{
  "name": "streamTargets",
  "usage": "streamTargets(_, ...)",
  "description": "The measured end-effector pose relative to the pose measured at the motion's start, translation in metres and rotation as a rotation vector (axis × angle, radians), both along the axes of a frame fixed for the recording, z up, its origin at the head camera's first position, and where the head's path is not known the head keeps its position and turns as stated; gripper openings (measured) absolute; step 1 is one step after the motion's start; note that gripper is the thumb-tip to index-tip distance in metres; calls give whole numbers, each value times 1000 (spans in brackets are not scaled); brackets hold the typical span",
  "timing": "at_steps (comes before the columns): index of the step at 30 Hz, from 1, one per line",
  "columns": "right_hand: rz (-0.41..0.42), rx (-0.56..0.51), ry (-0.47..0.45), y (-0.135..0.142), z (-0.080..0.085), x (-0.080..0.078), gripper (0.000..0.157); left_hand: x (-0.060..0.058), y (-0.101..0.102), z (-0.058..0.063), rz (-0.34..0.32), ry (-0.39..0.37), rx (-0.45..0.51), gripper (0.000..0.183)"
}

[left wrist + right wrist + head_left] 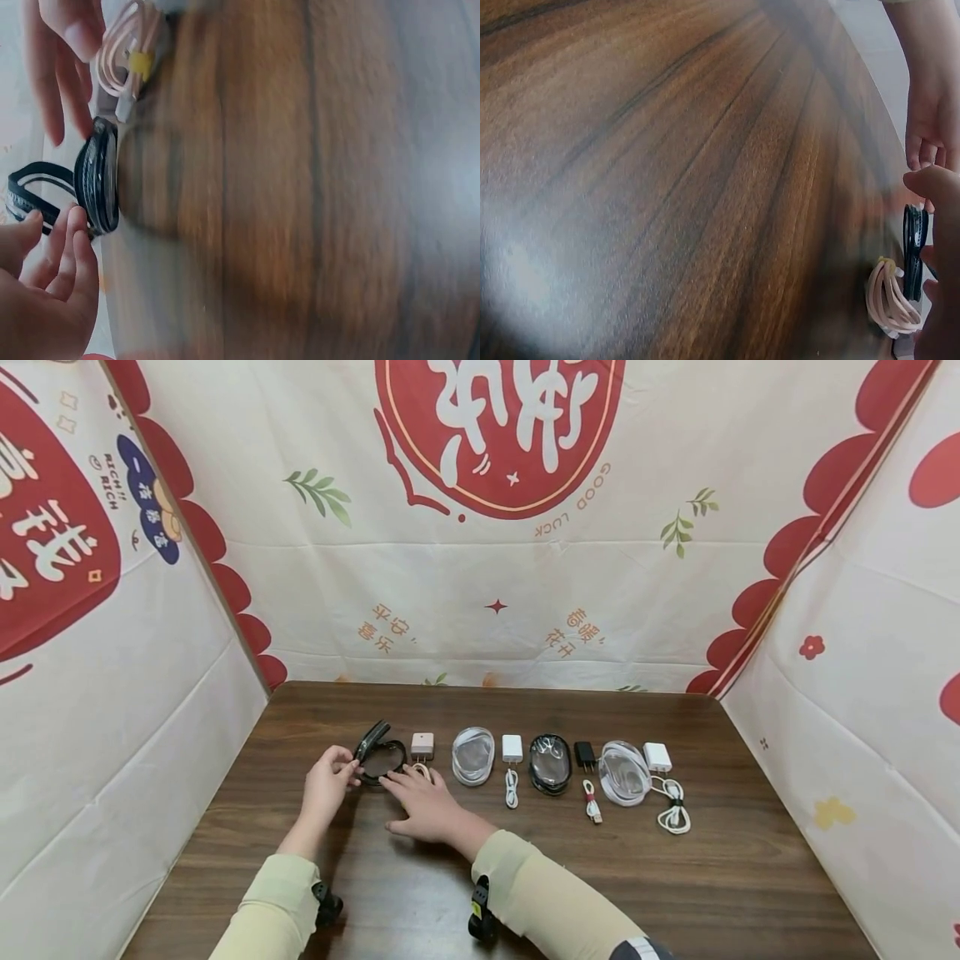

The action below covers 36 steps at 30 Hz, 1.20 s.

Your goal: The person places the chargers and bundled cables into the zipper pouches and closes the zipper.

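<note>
A black cable coil (pixel 385 760) sits at the left end of the row, with a black loop (pixel 372 739) rising from its left side. My left hand (pixel 327 785) pinches this loop near its base; in the left wrist view thumb and fingertips meet around the loop (pixel 34 196) beside the coil (pixel 97 180). Reaching across from the right, my right hand (pixel 431 806) has its fingers extended at the coil's near right edge. It partly covers a pale pink cable (pixel 131 52) with a yellow tie; whether it touches the coil I cannot tell.
Rightward along the wooden table (pixel 600 885) lie a white charger (pixel 422 744), a clear-wrapped white coil (pixel 473 757), another white charger (pixel 512 748), a black coil (pixel 551 764), a black charger (pixel 585 754), a second clear-wrapped coil (pixel 625 773) and several short white cables (pixel 674 810).
</note>
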State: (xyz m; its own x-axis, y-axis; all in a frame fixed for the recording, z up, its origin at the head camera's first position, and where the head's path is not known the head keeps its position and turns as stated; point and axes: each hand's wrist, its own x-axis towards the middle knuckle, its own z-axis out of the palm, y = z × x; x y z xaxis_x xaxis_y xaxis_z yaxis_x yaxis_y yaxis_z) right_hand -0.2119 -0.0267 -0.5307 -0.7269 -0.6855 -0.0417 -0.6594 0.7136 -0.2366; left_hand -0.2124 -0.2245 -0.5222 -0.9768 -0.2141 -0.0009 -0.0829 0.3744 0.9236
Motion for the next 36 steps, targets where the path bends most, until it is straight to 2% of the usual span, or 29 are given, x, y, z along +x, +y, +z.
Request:
streamTargets(4, 3, 8, -2, -4, -2, 1, 76, 0, 6, 0, 58, -4, 159, 5)
streamTargets(7, -7, 11, 2, -5, -3, 2, 76, 1, 10, 0, 70, 6, 205, 4)
streamTargets(13, -31, -26, -16, -2, 2, 3, 73, 3, 16, -2, 70, 20, 110, 6)
streamTargets(17, -63, -113, -10, 5, 6, 5, 65, 2, 16, -3, 78, 24, 65, 6)
streamTargets(21, -113, -200, 62, 15, 6, 4, 52, 1, 15, -3, 62, 21, 32, 6)
streamTargets(24, -149, -227, 112, 24, 6, 4, 43, 1, 14, -3, 37, 9, -17, 3)
streamTargets(31, -147, -169, 173, 37, 4, 5, 18, 1, 10, -4, -4, -18, -116, 7)
streamTargets(36, -157, -119, 189, 34, -1, 4, 15, -1, 9, -3, -34, -30, -127, 7)
